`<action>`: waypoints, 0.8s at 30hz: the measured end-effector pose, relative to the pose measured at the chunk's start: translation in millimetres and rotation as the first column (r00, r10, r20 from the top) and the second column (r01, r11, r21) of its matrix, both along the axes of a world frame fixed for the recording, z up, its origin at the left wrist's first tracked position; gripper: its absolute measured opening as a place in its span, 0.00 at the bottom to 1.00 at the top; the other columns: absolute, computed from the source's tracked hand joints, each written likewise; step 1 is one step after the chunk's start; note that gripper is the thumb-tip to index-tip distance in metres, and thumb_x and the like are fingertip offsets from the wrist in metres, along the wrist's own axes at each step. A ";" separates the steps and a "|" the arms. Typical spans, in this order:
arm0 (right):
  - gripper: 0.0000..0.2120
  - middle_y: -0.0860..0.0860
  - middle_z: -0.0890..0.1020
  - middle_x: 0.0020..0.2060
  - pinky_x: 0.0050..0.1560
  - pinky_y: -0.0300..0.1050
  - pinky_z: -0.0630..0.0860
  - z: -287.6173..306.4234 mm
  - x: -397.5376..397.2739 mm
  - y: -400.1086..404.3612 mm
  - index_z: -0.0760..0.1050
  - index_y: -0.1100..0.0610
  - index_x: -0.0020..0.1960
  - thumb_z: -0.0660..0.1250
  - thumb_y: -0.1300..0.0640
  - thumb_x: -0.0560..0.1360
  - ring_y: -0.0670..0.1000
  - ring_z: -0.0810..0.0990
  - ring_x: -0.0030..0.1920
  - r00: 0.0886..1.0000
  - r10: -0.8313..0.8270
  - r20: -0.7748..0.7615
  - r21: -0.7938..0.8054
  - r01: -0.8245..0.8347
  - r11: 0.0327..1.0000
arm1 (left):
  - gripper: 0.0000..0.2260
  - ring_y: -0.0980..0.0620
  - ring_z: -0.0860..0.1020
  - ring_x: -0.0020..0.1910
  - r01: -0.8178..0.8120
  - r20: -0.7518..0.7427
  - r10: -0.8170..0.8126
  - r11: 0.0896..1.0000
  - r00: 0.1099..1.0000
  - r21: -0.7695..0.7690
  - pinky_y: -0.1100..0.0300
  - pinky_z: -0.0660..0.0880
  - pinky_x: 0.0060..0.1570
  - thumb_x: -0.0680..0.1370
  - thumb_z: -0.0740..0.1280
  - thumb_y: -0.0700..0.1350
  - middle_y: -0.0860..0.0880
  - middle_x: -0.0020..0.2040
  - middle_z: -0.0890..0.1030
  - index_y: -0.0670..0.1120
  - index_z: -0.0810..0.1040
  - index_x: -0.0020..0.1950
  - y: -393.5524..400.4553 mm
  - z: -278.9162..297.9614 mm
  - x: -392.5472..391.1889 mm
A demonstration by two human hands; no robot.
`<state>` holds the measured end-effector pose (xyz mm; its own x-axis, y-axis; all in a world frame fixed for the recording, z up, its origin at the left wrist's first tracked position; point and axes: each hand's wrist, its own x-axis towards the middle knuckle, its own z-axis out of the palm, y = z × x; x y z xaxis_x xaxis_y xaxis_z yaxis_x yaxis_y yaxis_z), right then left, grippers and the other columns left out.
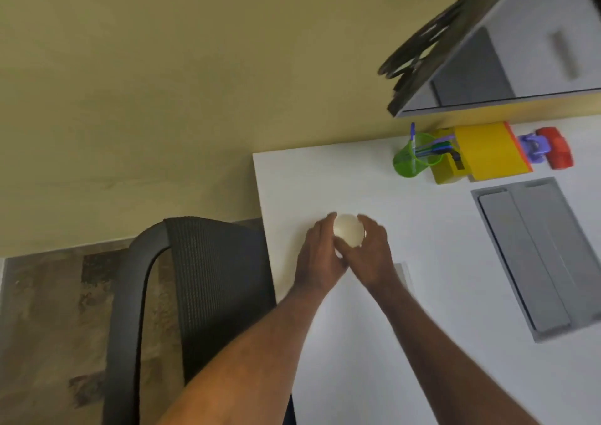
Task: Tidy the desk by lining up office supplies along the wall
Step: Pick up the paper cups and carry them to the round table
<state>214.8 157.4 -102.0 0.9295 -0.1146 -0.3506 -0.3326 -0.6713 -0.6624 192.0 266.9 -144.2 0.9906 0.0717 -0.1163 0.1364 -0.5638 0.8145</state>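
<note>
The bench [374, 327] carried a row at the wall: yellow box [487, 151], red item [557, 148], green cup [411, 161]. Our left hand [320, 255] and right hand [374, 255] cupped a white ball [348, 233] mid-bench, well apart from the row, fingers wrapped around it. We judged it could roll off if released carelessly.

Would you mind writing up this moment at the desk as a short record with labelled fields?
held item: round white object, cupped between both hands
left hand: grip on its left side
right hand: grip on its right side
surface: white desk
already by the wall: green pen cup, yellow box, purple item, red item
desk inset: grey cable flap
beside desk: black mesh chair
</note>
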 end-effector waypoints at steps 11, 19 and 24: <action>0.37 0.51 0.78 0.56 0.47 0.40 0.77 35.8 -177.0 -51.2 0.75 0.54 0.62 0.73 0.34 0.60 0.45 0.80 0.51 0.992 -0.117 -0.041 0.128 0.121 0.984 | 0.41 0.55 0.70 0.70 0.162 -0.078 -0.160 0.987 0.984 0.016 0.62 0.74 0.66 0.70 0.79 0.54 0.54 0.72 0.71 0.53 0.61 0.78 -45.6 27.0 -166.4; 0.17 0.43 0.81 0.43 0.35 0.29 0.74 55.0 -304.9 -68.7 0.77 0.44 0.45 0.75 0.40 0.61 0.39 0.82 0.42 0.990 -0.138 0.008 0.239 0.132 0.962 | 0.40 0.53 0.68 0.71 0.243 -0.126 -0.240 0.970 0.962 0.012 0.57 0.73 0.67 0.71 0.78 0.54 0.54 0.73 0.70 0.52 0.62 0.78 -55.3 46.8 -282.5; 0.23 0.44 0.80 0.49 0.40 0.28 0.74 49.1 -376.0 -86.0 0.78 0.51 0.56 0.77 0.43 0.65 0.44 0.82 0.49 0.992 -0.114 -0.049 0.230 0.122 0.965 | 0.34 0.55 0.72 0.66 0.295 -0.165 -0.291 0.956 0.942 -0.006 0.55 0.77 0.63 0.69 0.78 0.57 0.56 0.66 0.74 0.55 0.68 0.71 -62.0 55.0 -347.2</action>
